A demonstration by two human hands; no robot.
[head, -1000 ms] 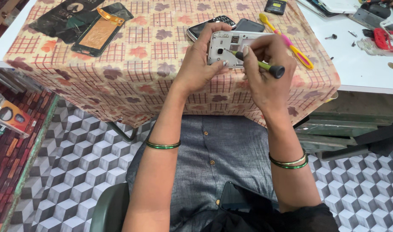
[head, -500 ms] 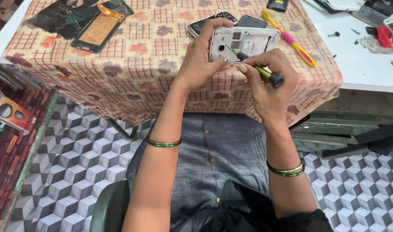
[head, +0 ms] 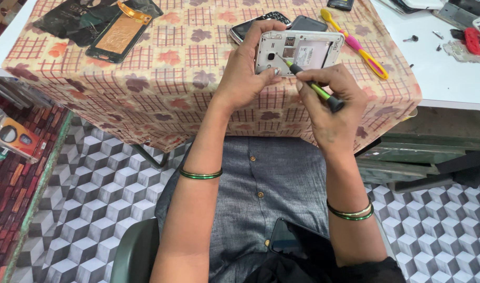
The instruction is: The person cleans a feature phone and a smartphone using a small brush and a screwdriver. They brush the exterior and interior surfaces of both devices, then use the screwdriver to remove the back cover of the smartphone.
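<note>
Phone (head: 303,50) gripped by left fingers (head: 250,68), right fingers (head: 324,84) pinching screwdriver (head: 313,86); patterned tablecloth (head: 161,78), cube-tiled floor (head: 88,199).

2 phones (head: 282,21) and toothbrush (head: 355,43) crowd the cloth beyond.

Cube-patterned floor tiles (head: 93,194), leaf-print tablecloth (head: 161,78), white tabletop (head: 450,73)

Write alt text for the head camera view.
A seated person's left hand holds an opened white phone while the right hand works a small green-and-black screwdriver into its back, above a patterned tablecloth strewn with phone parts.
</note>
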